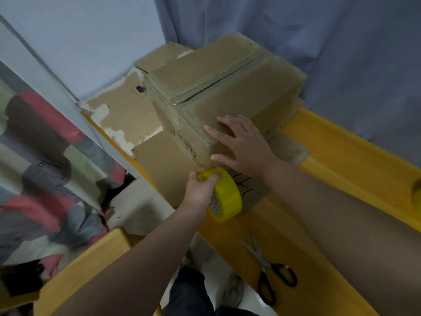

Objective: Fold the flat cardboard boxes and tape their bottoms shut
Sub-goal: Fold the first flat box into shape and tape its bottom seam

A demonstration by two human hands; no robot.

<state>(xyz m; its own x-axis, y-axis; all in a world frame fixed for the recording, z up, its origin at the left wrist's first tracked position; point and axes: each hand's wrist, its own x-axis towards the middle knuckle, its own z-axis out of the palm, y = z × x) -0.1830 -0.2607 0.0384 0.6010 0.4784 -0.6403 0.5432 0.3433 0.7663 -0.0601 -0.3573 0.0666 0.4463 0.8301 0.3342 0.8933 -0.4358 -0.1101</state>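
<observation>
A folded cardboard box (227, 80) stands on the yellow wooden table (341, 156), its upper flaps meeting along a seam with a narrow gap. My right hand (241, 142) lies flat with spread fingers on the box's near corner. My left hand (201, 190) grips a yellow roll of tape (229, 197) just below that corner, at the box's front face. Clear tape runs down the corner edge under my right hand. Flat cardboard sheets (127, 115) lie behind and left of the box.
Black-handled scissors (271, 272) lie on the table near its front edge. A wall and blue curtain (319, 30) close off the back. Patterned bedding (45, 167) lies at the left, past a wooden rail (86, 265).
</observation>
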